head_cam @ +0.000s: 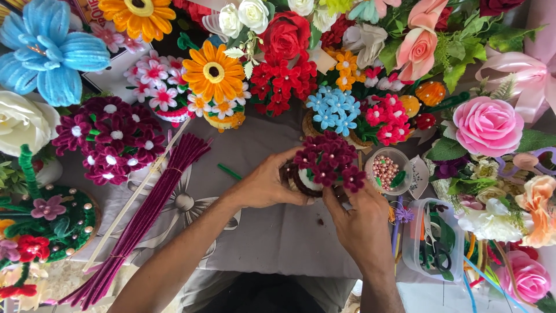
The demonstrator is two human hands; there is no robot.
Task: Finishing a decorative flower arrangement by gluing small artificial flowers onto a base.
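Left hand [267,186] + right hand [359,223] both closed on small maroon flower pot [323,165], desk centre. Approx. dozen blooms already in; pipe-cleaner bundle [145,217] left side unused, bead cup [387,171] beside pot.

Two hands [272,185] [359,223], one maroon flower pot [324,165], one bead cup [387,171], one bundle of maroon pipe cleaners [145,217].

Maroon pipe-cleaner bundle [152,208] left; bead cup [387,171] right; scissors, probably, in clear tub [414,243]; blue flower [49,49] top-left.
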